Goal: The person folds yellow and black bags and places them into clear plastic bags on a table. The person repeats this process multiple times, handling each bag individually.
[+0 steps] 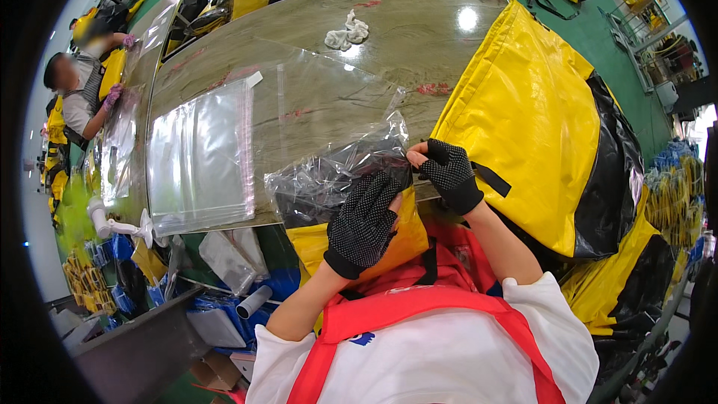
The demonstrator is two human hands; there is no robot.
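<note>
Six o'clock: yellow-black bag (408,236), black end under clear sleeve (318,179), yellow part uncovered; left hand (364,221) atop, fingers together, grip hidden; right hand (447,173), three o'clock, fingertips closed at sleeve's edge.

Passable: tabletop (419,41) beside white wad (347,32) | Right of right hand (449,172): yellow-black bag (523,135) blocks | Leftward: clear sleeves (202,153)

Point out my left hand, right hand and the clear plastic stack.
Left hand (363,221): head view, back of glove.
Right hand (450,176): head view, back of glove.
Plastic stack (202,155): head view, top sheet's middle.
</note>
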